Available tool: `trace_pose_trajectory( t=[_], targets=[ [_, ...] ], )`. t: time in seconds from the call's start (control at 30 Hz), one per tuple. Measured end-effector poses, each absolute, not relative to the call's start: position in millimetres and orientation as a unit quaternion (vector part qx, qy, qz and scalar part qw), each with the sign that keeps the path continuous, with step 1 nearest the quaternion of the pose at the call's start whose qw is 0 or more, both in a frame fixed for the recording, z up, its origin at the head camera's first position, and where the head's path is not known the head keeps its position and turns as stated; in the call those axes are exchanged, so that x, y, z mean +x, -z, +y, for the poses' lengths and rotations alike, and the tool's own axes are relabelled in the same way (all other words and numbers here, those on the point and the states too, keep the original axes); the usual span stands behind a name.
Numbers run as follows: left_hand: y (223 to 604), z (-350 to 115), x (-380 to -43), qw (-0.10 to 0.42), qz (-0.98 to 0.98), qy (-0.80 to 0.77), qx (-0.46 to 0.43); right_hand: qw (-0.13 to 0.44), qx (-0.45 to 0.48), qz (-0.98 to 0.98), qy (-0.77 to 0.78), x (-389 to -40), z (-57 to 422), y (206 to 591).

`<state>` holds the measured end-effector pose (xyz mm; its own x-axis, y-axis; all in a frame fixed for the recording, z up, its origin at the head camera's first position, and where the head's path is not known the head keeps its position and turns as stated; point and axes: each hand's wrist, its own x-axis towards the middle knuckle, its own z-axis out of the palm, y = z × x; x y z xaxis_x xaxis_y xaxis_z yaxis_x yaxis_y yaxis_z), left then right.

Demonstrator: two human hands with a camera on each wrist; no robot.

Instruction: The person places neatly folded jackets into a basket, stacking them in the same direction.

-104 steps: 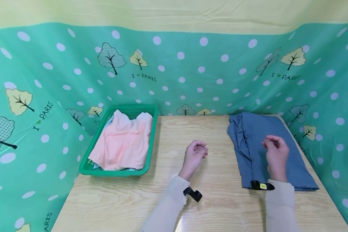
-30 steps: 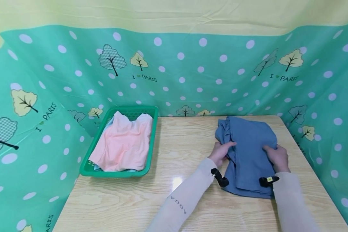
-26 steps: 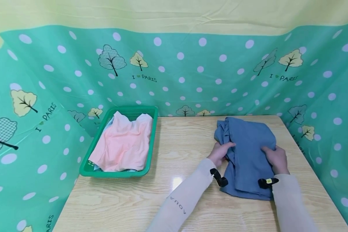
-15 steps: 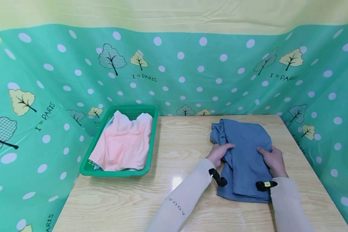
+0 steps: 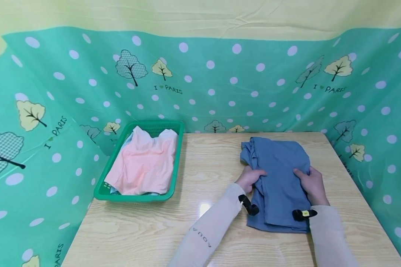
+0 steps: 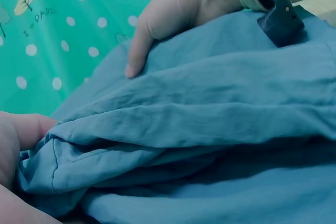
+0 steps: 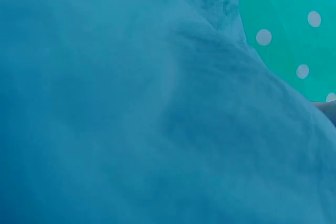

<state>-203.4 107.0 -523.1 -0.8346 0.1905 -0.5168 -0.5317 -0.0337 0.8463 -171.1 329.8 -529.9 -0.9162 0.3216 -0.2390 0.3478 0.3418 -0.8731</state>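
A folded blue garment (image 5: 278, 174) lies on the right half of the wooden table (image 5: 214, 163). My left hand (image 5: 251, 178) grips its bunched left edge, thumb on top. My right hand (image 5: 310, 181) grips its right edge, thumb laid over the cloth. In the left wrist view the blue garment (image 6: 210, 145) fills the picture, with my left hand (image 6: 16, 140) at the lower left and my right hand (image 6: 178, 14) on the far edge. The right wrist view shows little but the blue garment (image 7: 147, 108) close up.
A green plastic basket (image 5: 178, 148) stands at the table's back left and holds a pink garment (image 5: 143, 163). A green spotted backdrop (image 5: 220, 81) walls in the table at the back and both sides. Bare wood lies between the basket and the blue garment.
Both hands, held free above the table 3.5 s ago, now grip the blue garment. It is folded shorter, and over the last second it has slid left.
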Motion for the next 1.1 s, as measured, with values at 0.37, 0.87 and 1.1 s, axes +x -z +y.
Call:
trace_pose_trajectory(
  t=[0.37, 0.87, 1.1],
  targets=[
    [531, 90, -213, 0.233, 0.648, -0.713, -0.135, -0.001, 0.175, 0.815, 0.552, -173, 311, 519],
    [511, 65, -217, 0.215, 0.690, -0.683, -0.108, -0.009, 0.145, 0.833, 0.533, -179, 296, 504],
    [498, 54, -217, 0.205, 0.699, -0.679, -0.093, -0.004, 0.121, 0.831, 0.543, -180, 290, 497]
  ],
)
